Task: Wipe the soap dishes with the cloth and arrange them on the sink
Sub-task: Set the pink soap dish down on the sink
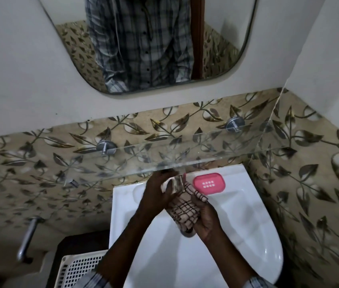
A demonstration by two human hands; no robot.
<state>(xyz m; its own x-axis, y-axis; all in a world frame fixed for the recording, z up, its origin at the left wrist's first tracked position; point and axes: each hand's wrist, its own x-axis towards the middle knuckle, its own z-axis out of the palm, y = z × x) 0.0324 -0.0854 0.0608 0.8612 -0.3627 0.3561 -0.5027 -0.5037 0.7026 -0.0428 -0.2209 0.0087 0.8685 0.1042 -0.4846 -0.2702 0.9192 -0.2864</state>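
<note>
I see both hands working above the back of the white sink (237,215). My left hand (156,194) has its fingers (165,175) curled around a pale, see-through soap dish (171,185), holding it tilted just over the sink's back ledge, right under the front edge of the glass shelf (185,150). The dish is blurred, so I cannot make out its shape beyond a clear, rounded body. My right hand (204,219) grips the checked cloth (185,208), beige with dark lines, the fingers closed around the bunched fabric; the upper end of the cloth presses against the dish, and its lower end hangs out below the palm over the basin.

A pink soap dish (208,183) lies flat on the sink's back ledge toward the back right corner, just beside the raised cloth but apart from it. It has a small grid of drain holes in its middle.

The glass shelf runs across the leaf-patterned tiled wall (39,163) on two round metal brackets (106,146). Above it hangs a mirror (143,44) that reflects a plaid shirt. Left of the sink, low down, a white plastic basket (77,269) with a mesh wall sits near the bottom edge, and a metal bar (27,238) sticks out from the wall above it. Plaid sleeve cuffs (93,279) show at both wrists.
</note>
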